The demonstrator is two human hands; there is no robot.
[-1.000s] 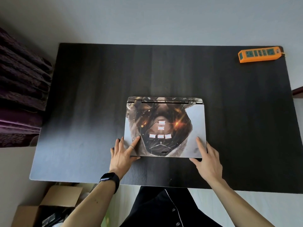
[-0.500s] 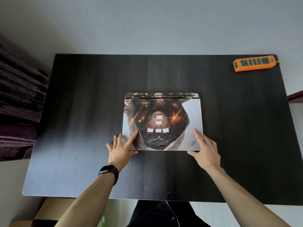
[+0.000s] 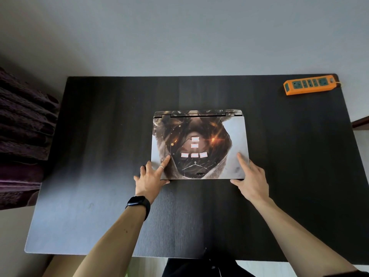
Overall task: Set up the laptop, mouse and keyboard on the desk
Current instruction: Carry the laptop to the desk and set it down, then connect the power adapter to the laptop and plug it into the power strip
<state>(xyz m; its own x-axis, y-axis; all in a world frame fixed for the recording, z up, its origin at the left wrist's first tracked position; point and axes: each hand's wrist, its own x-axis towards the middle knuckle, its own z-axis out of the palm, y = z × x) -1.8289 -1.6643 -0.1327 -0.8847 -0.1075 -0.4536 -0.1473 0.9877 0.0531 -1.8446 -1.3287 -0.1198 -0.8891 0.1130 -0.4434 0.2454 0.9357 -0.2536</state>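
A closed laptop with a printed picture skin on its lid lies flat in the middle of the dark desk, hinge side away from me. My left hand rests at its near left corner, index finger straight on the lid, thumb against the front edge. My right hand rests at the near right corner, index finger laid on the lid and thumb at the front edge. No mouse or keyboard is in view.
An orange power strip lies at the desk's far right corner. Dark purple fabric hangs beside the left edge. A grey wall runs behind the desk. A brown furniture edge shows at the far right.
The laptop has slid away from me toward the desk's middle, with both hands staying at its near corners. My view has tilted, showing more wall.
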